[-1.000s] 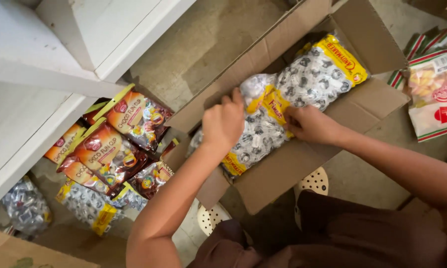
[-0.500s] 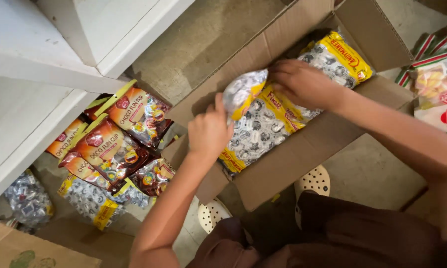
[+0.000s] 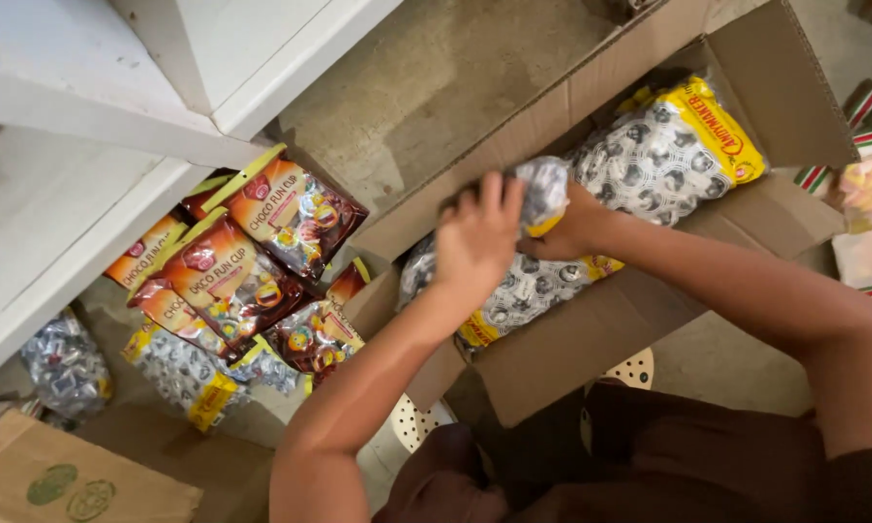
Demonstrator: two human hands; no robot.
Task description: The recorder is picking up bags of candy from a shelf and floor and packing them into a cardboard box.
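An open cardboard box (image 3: 600,339) on the floor holds clear bags of silver-wrapped sweets with yellow headers (image 3: 668,155). Both my hands grip one such bag (image 3: 544,194) and hold it raised over the box. My left hand (image 3: 476,237) clasps its near side, fingers on top. My right hand (image 3: 571,225) holds it from below and behind, partly hidden by the bag. Another bag of the same kind (image 3: 528,291) lies in the box under my hands.
Orange and brown snack bags (image 3: 232,261) lie stacked under a white shelf (image 3: 97,116) at left, with silver-sweet bags (image 3: 189,373) below them. Red, green and white packets (image 3: 867,194) sit at the right edge. A cardboard piece (image 3: 68,479) is at bottom left.
My hands have come together on one bag of sweets and lifted its end up out of the box. My right hand drew back from the far bag toward the left one.
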